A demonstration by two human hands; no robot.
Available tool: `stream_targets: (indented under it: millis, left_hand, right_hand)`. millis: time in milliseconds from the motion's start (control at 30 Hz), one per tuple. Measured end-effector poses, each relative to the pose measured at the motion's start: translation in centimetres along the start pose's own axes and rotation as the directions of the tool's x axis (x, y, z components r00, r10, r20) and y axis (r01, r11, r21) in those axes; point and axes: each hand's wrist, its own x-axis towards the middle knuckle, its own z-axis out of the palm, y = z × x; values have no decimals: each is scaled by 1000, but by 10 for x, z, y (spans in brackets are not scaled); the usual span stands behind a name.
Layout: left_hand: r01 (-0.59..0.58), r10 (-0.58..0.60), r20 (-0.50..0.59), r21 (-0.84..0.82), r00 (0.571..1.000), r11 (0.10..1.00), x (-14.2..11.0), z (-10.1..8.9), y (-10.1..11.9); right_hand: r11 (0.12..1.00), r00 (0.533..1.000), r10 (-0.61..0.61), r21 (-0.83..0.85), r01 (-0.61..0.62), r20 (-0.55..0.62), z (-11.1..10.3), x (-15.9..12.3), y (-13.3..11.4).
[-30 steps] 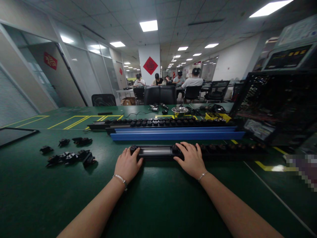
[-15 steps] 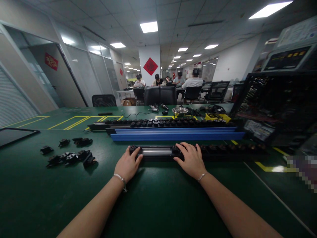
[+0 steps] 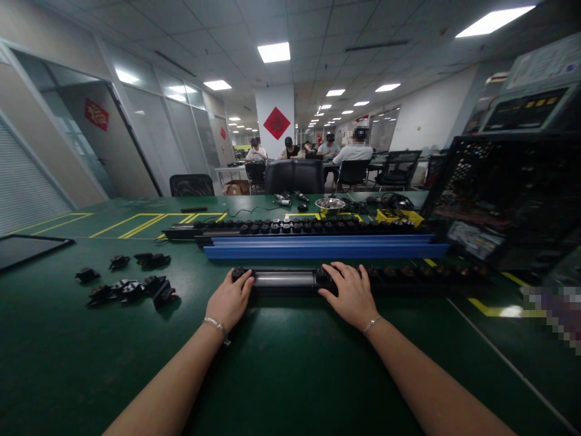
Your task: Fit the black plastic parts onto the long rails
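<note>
A long black rail with a bare silver strip lies crosswise on the green table before me. At its left end, my left hand has thumb and fingers closed around a small black module. My right hand grips the rail farther right, its curled fingers over the far side beside another black module. More modules sit in a row on the rail to the right. Loose black modules lie in a group on the left.
Behind the rail run a long blue bar and another rail filled with modules. A metal bowl and a yellow tray stand farther back. A dark open-framed machine stands right; a flat black-edged panel lies left.
My left hand has moved slightly left along the rail, with the small black module under its fingers. My right hand stays in nearly the same place.
</note>
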Motion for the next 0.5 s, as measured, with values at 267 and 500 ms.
stream_targets:
  millis: [267,500]
  left_hand:
    - [53,-53,10,0,999,999,1,-5,-3]
    - [81,-81,-22,-21,996,996,4,-1,-12]
  right_hand:
    - [1000,1000,2,3,-2,-3,2,0,1]
    - [1000,1000,-4,0,4,-12,3,0,1]
